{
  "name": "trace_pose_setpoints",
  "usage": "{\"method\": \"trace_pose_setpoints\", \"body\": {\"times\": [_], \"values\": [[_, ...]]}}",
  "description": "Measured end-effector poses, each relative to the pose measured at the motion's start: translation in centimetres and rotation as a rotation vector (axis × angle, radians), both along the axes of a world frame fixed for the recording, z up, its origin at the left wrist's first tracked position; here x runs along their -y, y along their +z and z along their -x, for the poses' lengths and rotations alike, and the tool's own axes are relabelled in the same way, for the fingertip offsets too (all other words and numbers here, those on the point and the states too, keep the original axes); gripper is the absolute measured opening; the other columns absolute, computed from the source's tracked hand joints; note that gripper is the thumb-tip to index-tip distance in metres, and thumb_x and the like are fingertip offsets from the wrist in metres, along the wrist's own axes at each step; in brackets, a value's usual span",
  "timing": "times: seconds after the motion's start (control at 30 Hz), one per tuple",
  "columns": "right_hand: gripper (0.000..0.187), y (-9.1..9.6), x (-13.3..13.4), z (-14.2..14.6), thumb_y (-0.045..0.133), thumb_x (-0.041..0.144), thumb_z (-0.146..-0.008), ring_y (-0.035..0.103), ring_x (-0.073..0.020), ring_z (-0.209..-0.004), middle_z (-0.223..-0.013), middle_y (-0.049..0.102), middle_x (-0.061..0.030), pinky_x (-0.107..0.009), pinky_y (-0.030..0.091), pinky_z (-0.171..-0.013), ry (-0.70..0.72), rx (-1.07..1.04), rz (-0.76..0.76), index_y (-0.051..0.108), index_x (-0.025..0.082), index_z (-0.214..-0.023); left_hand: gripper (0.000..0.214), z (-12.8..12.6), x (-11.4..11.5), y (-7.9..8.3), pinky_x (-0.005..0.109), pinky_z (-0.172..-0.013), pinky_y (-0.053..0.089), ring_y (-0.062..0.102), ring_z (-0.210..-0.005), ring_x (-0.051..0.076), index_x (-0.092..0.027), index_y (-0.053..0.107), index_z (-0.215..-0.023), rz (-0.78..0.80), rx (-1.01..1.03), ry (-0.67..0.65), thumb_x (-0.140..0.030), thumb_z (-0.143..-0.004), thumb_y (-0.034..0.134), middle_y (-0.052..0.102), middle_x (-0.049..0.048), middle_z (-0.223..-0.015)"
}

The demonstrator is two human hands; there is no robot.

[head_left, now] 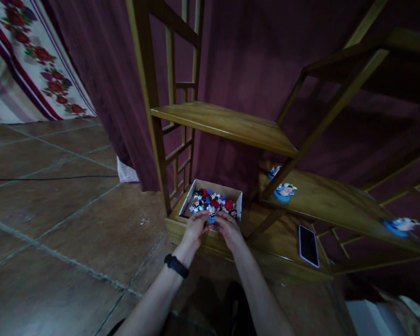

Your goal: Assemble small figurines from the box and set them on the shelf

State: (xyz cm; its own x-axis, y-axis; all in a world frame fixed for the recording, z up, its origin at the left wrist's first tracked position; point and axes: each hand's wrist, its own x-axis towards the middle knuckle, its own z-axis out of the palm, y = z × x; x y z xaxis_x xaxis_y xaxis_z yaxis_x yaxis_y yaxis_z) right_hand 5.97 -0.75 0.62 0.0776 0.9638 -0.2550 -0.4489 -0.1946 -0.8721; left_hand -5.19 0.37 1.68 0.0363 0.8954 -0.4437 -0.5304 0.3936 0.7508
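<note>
Left hand (195, 228) and right hand (230, 228) pinched a small blue-based figurine (212, 216) in their fingers (at the white cardboard box (239, 201) rim)

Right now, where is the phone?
Head view: the phone lies flat on the bottom shelf board, right of the cardboard box where the left hand and right hand pinch a small figure, below the shelf with a blue-based figurine.

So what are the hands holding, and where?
A small blue-based toy figure, pinched at its sides between the left hand and right hand, above the box.
</note>
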Motion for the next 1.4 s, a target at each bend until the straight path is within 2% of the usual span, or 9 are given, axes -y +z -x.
{"method": "trace_pose_setpoints", "body": {"times": [0.17, 0.43, 0.6, 0.77, 0.87, 1.0, 1.2, 1.4], "values": [[0.030, -0.2, -0.1, -0.3, 0.076, 0.029, -0.054, 0.064, -0.0167, -0.068, -0.077, 0.069, -0.0031, -0.032, 0.053, -0.068, -0.012, -0.026, -0.003, 0.066, 0.016, -0.079, 0.010, 0.1, 0.0, 0.5, 0.021, -0.053, 0.050, 0.057, -0.047, 0.009, -0.010, 0.066, -0.071, -0.050, 0.000, -0.048, -0.004, -0.063, 0.067, 0.064, 0.0036, -0.059], [0.027, -0.4, 0.2, -0.3, 0.078, 0.025, -0.052, 0.064, -0.0171, -0.071, -0.075, 0.069, -0.0037, -0.032, 0.054, -0.068, -0.034, -0.058, -0.010, 0.067, 0.015, -0.075, 0.013, 0.0, -0.2, -0.3, 0.020, -0.055, 0.052, 0.059, -0.049, 0.009, -0.009, 0.066, -0.070, -0.015, -0.003, -0.006, 0.002, -0.064, 0.065, 0.066, 0.0044, -0.062], [0.029, -0.4, 0.2, -0.3, 0.077, 0.025, -0.053, 0.064, -0.0163, -0.072, -0.082, 0.070, -0.0040, -0.032, 0.054, -0.069, -0.064, -0.070, 0.010, 0.067, 0.016, -0.079, 0.015, 0.4, -0.3, -0.2, 0.020, -0.056, 0.053, 0.061, -0.052, 0.010, -0.010, 0.064, -0.072, 0.004, 0.054, -0.024, 0.004, -0.065, 0.065, 0.066, 0.0052, -0.064], [0.035, -0.2, 0.1, -0.8, 0.075, 0.027, -0.056, 0.063, -0.0144, -0.074, -0.086, 0.069, -0.0030, -0.029, 0.052, -0.068, 0.003, -0.049, -0.043, 0.067, 0.019, -0.089, 0.019, 1.0, -0.5, 0.0, 0.023, -0.060, 0.056, 0.065, -0.059, 0.013, -0.011, 0.063, -0.078, -0.004, 0.103, -0.082, 0.006, -0.068, 0.061, 0.067, 0.0058, -0.068], [0.033, 0.0, 0.1, -0.8, 0.075, 0.029, -0.056, 0.063, -0.0147, -0.075, -0.087, 0.069, -0.0025, -0.029, 0.051, -0.070, -0.007, 0.009, -0.093, 0.067, 0.019, -0.087, 0.019, 1.2, -0.6, -0.1, 0.024, -0.059, 0.056, 0.065, -0.058, 0.013, -0.010, 0.063, -0.078, -0.009, 0.080, -0.098, 0.005, -0.068, 0.061, 0.066, 0.0055, -0.067], [0.033, 0.3, 0.0, -0.5, 0.075, 0.033, -0.054, 0.063, -0.0155, -0.072, -0.084, 0.068, -0.0027, -0.032, 0.052, -0.070, -0.038, 0.090, -0.082, 0.067, 0.018, -0.083, 0.015, 1.2, -0.7, -0.2, 0.024, -0.058, 0.056, 0.064, -0.057, 0.013, -0.010, 0.062, -0.078, -0.005, 0.053, -0.094, 0.002, -0.069, 0.063, 0.066, 0.0053, -0.066], [0.035, 0.3, 0.1, -0.5, 0.074, 0.033, -0.055, 0.064, -0.0168, -0.071, -0.078, 0.067, -0.0015, -0.034, 0.052, -0.070, -0.015, 0.049, -0.043, 0.065, 0.017, -0.085, 0.015, 1.0, -0.5, 0.0, 0.023, -0.058, 0.055, 0.064, -0.057, 0.012, -0.010, 0.064, -0.079, 0.000, 0.036, -0.098, 0.002, -0.070, 0.062, 0.066, 0.0070, -0.069], [0.037, 0.1, -0.1, -0.6, 0.076, 0.029, -0.050, 0.062, -0.0157, -0.069, -0.076, 0.065, 0.0005, -0.032, 0.052, -0.069, -0.012, 0.046, -0.012, 0.063, 0.017, -0.083, 0.019, 0.5, -0.4, -0.3, 0.023, -0.061, 0.053, 0.062, -0.057, 0.011, -0.009, 0.067, -0.079, -0.086, -0.058, -0.093, -0.003, -0.062, 0.071, 0.064, 0.0043, -0.064]]}}
